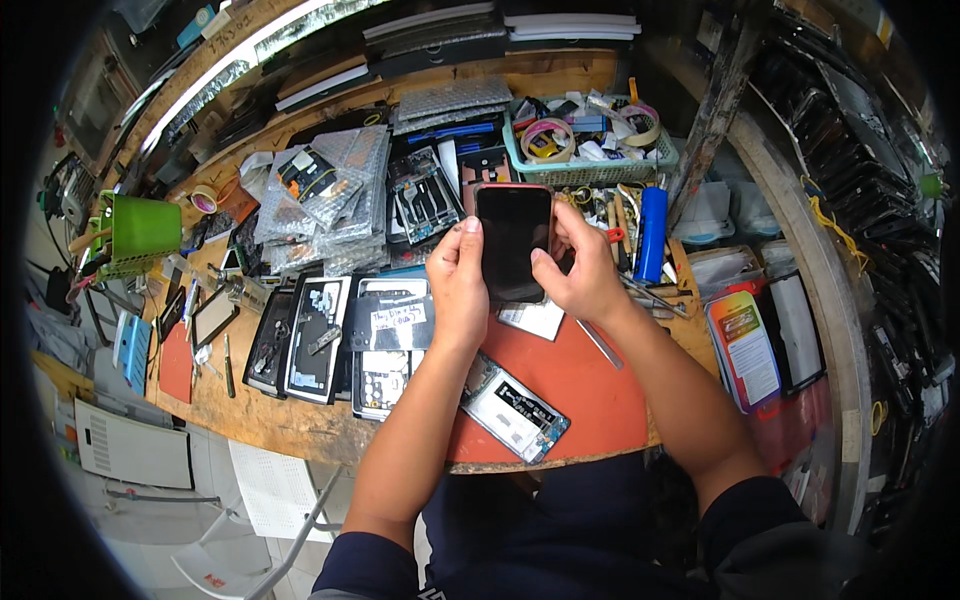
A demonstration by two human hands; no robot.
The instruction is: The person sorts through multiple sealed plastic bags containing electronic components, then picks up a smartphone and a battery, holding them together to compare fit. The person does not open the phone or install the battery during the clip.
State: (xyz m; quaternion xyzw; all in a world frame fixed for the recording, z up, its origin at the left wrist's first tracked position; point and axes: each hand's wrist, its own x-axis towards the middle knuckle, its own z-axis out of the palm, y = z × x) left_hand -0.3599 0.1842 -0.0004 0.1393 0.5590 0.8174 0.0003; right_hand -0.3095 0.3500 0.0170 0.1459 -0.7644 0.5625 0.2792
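Above the workbench I hold a smartphone (pixel 512 240) upright, its dark screen facing me and a reddish edge showing around it. My left hand (pixel 458 278) grips its left side, thumb along the edge. Around the right side closes my right hand (pixel 582 262), its thumb by the lower part of the screen. Below, on a red mat (pixel 590 415), lies an opened phone (pixel 515 408) with its inner parts bare. A white flat piece (pixel 533 319) rests partly under the held phone, and a thin metal tool (pixel 599 344) lies beside my right wrist.
Left of the mat stand trays of phone parts (pixel 318 340). Behind them are bubble-wrapped packets (pixel 335 190) and a green basket (pixel 590 172) of tape and small items. A blue cylinder (pixel 651 235) and hand tools sit at the right, near a wooden post (pixel 722 110).
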